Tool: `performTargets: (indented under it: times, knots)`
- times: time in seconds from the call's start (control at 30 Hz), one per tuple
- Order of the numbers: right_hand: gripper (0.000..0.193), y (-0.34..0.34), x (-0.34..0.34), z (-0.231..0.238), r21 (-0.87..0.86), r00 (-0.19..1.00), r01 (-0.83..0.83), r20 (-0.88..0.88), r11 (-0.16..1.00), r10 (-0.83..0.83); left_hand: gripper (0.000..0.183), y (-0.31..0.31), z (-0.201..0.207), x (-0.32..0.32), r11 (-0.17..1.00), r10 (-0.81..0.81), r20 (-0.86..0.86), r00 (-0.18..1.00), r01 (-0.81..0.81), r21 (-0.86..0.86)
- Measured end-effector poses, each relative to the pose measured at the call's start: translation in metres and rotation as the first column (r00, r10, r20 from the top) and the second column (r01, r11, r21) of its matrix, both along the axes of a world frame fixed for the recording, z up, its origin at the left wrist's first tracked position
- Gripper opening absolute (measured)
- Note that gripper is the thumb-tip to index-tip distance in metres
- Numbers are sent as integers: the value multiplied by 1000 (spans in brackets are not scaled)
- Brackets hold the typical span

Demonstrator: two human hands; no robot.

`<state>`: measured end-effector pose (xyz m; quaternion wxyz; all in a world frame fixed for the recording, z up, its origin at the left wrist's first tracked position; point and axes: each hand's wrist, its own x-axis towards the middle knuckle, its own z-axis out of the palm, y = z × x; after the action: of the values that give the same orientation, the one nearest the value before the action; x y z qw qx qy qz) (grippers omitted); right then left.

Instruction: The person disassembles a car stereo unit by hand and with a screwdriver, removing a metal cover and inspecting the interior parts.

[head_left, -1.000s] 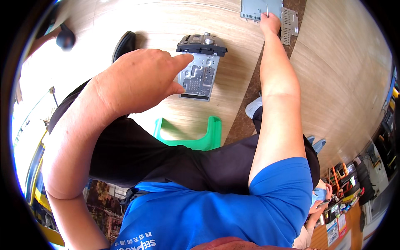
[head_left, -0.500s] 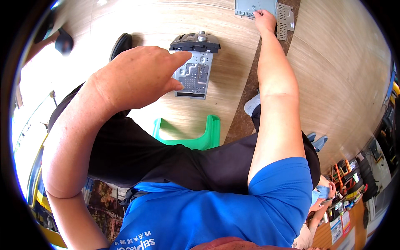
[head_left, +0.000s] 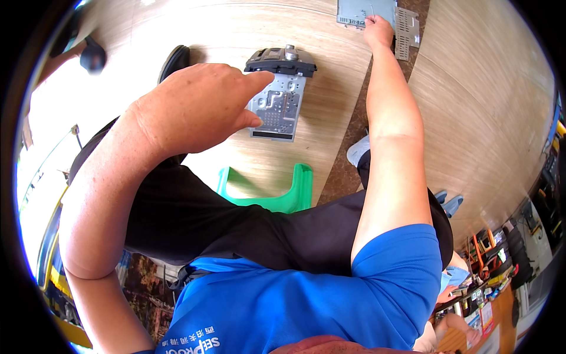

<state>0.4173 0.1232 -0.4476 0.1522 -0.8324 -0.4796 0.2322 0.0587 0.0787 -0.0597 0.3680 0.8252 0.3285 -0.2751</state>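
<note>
A car stereo (head_left: 276, 106) lies on the floor, its dark knobbed front at the far end and its perforated metal casing nearer me. My left hand (head_left: 197, 109) hovers in front of its left side, thumb and index finger apart with nothing between them; the other fingers are hidden. Far off, my right arm is stretched to a flat grey-blue metal plate (head_left: 354, 9). There my right hand (head_left: 379, 32) is closed, and a thin shaft sticks out over the plate from the fingertips. Its kind is too small to tell. Small dark pieces lie along the plate's near edge.
Beside the plate is a perforated metal bracket (head_left: 407, 35). A green plastic stool (head_left: 289, 200) stands between my legs. Blue slippers (head_left: 453, 203) rest to the right. Another person's arm (head_left: 457, 324) shows at a cluttered bench, lower right.
The floor things have shifted slightly right and down together in the picture. Both my hands keep nearly the same pose. At the lower right, the other person's arm has moved.
</note>
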Motion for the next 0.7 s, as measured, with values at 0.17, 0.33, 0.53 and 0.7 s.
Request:
performTargets:
  times: [0.17,0.33,0.53,0.7]
  knots:
    - [22,3,-10,8,-49,999,-49,1,998,49,57,-1,3,-2,1000,12,-5,1000,-12,10]
    - [22,1,-11,9,-63,990,-130,51,989,133,57,-1,2,-2,1000,17,2,1000,-17,17]
    - [22,5,-28,17,-131,975,-158,139,979,176,56,0,4,-3,1000,26,-30,999,-25,7]
    - [21,3,-18,10,-60,976,-140,162,988,148,56,1,3,-1,999,30,-6,1000,-30,16]
